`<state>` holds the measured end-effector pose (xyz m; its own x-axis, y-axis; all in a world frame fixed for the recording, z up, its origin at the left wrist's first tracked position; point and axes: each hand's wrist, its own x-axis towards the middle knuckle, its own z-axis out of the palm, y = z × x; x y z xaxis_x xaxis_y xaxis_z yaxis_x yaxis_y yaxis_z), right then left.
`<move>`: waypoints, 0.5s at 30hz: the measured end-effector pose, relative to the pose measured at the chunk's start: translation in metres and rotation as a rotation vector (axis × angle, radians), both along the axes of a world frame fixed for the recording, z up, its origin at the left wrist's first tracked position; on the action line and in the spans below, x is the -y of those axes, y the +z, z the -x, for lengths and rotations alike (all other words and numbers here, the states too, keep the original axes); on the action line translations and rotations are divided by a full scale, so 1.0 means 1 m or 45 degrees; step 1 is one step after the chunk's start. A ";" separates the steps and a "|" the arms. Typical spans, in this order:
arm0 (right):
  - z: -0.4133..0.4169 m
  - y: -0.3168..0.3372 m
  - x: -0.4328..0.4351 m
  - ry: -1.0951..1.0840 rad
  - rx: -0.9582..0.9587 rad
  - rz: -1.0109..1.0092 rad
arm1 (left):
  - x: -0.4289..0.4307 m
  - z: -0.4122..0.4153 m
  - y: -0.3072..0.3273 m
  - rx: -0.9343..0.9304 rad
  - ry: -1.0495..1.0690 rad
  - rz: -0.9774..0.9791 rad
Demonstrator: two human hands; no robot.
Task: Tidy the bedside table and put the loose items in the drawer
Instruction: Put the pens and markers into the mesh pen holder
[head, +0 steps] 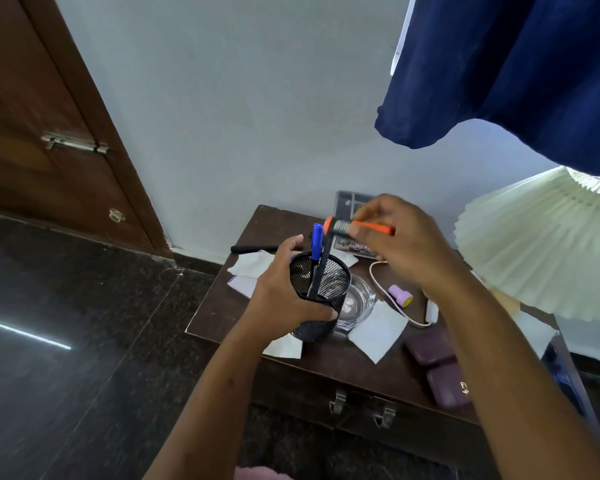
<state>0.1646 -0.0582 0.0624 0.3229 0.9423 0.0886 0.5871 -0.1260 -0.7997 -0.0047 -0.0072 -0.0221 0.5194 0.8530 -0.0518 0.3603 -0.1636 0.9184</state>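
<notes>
left hand (281,299) grips mesh cup (336,282) near left edge of bedside table (222,306), right hand (409,251) pinches likely orange marker (378,227), open dark floor (83,306) leftward

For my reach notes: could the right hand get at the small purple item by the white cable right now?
Probably yes for reach: the purple item lies uncovered close to the right hand. But that hand pinches an orange marker, so it would likely have to drop that first.
</notes>
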 end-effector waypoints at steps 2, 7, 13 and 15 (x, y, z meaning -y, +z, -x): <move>0.016 0.010 0.007 0.157 0.218 0.138 | -0.002 0.004 0.001 0.018 0.041 0.020; 0.043 -0.026 -0.006 0.160 0.521 0.274 | -0.005 0.011 0.003 0.009 0.085 0.046; 0.048 -0.046 -0.020 0.187 0.368 0.114 | -0.013 0.023 -0.002 -0.042 0.180 0.055; 0.048 -0.045 -0.026 0.118 0.213 0.035 | -0.016 0.028 -0.002 -0.057 0.257 0.043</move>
